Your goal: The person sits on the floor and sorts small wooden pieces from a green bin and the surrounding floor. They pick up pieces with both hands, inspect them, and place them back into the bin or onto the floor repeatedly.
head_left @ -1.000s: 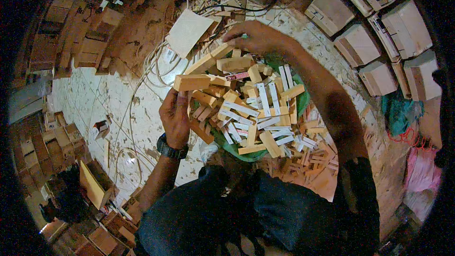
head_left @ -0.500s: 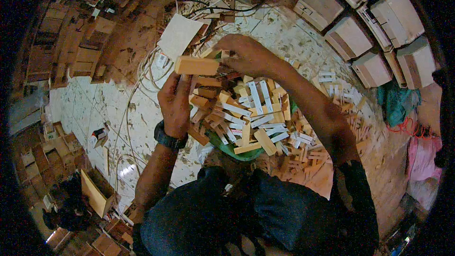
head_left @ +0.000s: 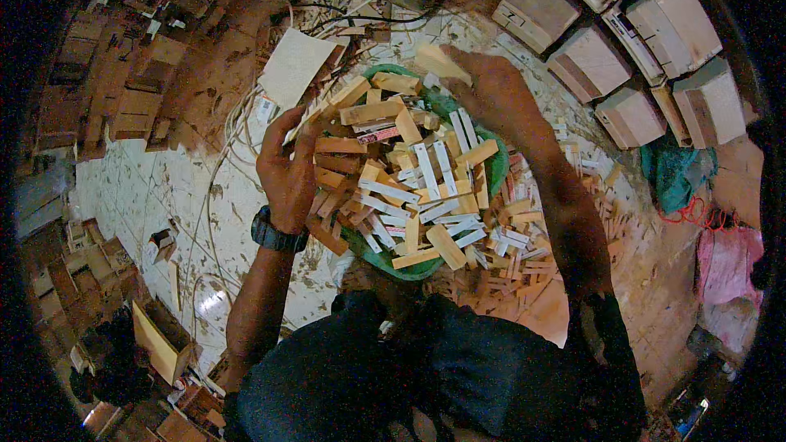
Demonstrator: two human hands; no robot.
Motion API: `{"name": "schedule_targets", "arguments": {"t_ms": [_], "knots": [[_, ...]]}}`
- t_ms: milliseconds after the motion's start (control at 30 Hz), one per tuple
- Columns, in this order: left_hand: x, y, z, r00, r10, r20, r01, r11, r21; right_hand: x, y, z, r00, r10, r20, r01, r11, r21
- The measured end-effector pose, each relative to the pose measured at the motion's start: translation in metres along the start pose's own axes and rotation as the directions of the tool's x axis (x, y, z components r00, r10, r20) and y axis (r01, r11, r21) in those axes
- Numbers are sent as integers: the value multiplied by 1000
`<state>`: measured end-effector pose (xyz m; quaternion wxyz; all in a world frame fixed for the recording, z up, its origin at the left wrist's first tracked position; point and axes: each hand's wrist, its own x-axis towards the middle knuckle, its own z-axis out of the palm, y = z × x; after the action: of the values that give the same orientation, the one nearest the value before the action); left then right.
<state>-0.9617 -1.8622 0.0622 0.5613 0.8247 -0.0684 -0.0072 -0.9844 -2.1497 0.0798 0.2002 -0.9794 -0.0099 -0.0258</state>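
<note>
Both hands work the heaped green basin before my knees: my left hand grips wooden offcuts, my right hand pinches one block; overfilled, pieces may slide off.

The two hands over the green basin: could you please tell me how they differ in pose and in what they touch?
The left hand sits at the near left side of the green basin, palm toward the pile, fingers on a long wood strip; the right hand reaches to the far rim, back upward, at a pale wood block. The left wrist wears a dark watch; the right wrist is bare. Both touch wood pieces of the same heap.
</note>
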Motion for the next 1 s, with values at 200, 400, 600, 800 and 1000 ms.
{"name": "schedule_targets", "arguments": {"t_ms": [200, 400, 600, 800, 1000], "knots": [[-13, -11, -11, 1000, 0, -18, 2, 998, 63, -13, -12, 20, 1000, -8, 27, 9, 999, -47], [-22, -8, -18, 991, 129, 29, -132, 984, 121, -25, -6, 40, 1000, -5, 4, 6, 993, -122], [-28, -16, -19, 975, 213, 58, -220, 948, 229, -45, -8, 59, 1000, -4, 8, 6, 958, -286], [-25, -17, -15, 966, 232, 110, -250, 948, 196, -31, -12, 61, 983, 107, 147, -74, 974, -213], [-34, -16, -25, 949, 300, 99, -316, 907, 278, -60, 6, 39, 987, 147, -70, -133, 975, 177]]}}
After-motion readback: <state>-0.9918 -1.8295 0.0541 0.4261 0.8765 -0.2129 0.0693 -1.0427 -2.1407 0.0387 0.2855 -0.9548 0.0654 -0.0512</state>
